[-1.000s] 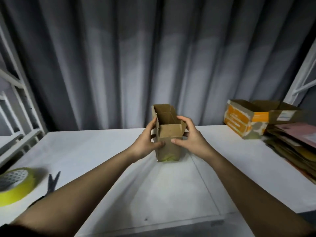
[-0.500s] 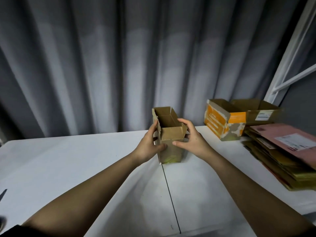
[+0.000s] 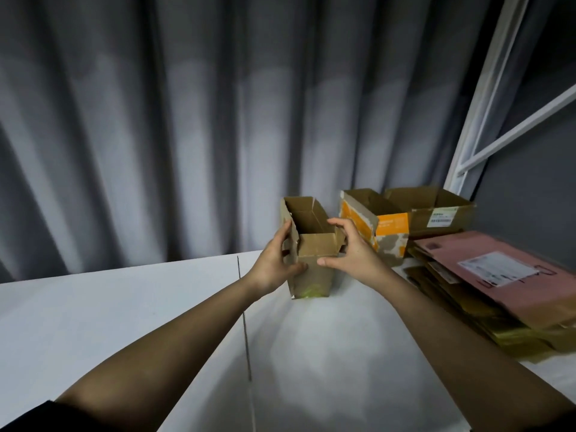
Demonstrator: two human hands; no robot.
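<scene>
At the far middle of the white table (image 3: 124, 307), a small brown cardboard box (image 3: 314, 275) stands upright with its top flaps open. Both forearms reach forward. The left hand (image 3: 274, 266) grips the box's left wall, thumb on the near face. The right hand (image 3: 352, 257) holds the right wall, thumb on the near face, fingers curled over the rim. Smooth tabletop stretches wide to the near side and the left. Just right of the box stand an orange-printed carton (image 3: 389, 226) and a labelled brown carton (image 3: 436, 210), with a pink-topped stack of flattened cartons (image 3: 498, 282) nearer. A grey pleated curtain (image 3: 187, 120) hangs close behind.
</scene>
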